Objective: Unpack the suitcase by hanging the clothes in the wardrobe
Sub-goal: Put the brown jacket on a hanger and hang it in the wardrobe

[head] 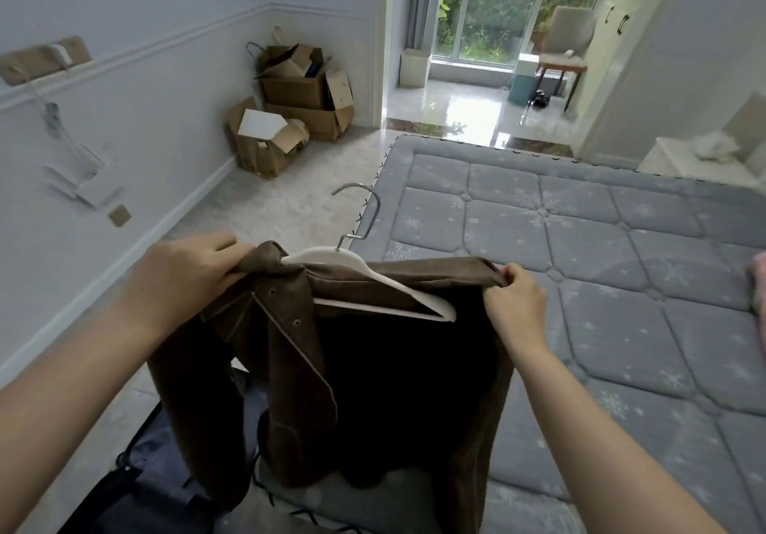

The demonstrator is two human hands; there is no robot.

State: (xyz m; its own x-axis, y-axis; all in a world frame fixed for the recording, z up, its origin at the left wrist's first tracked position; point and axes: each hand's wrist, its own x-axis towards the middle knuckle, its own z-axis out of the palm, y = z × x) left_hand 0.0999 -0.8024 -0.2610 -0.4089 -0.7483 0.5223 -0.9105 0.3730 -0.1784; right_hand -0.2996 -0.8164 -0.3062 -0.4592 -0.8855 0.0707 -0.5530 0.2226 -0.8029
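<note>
Head view: the person holds a brown jacket [290, 347] up at about 6 o'clock, over the near edge of a grey quilted mattress [601, 251]. The left hand [186, 272] grips one shoulder with curled fingers; the right hand [516, 297] pinches the other shoulder. A white hanger [373, 280] sits partly inside the collar, its metal hook pointing toward 12 o'clock. Cardboard boxes [298, 106] are stacked at 11 o'clock.

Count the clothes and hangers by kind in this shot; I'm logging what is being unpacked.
Brown jacket, gripped by left hand and right hand: 1
White hanger inside it: 1
Pink item at the right edge, kind unclear: 1
Total: 3
</note>
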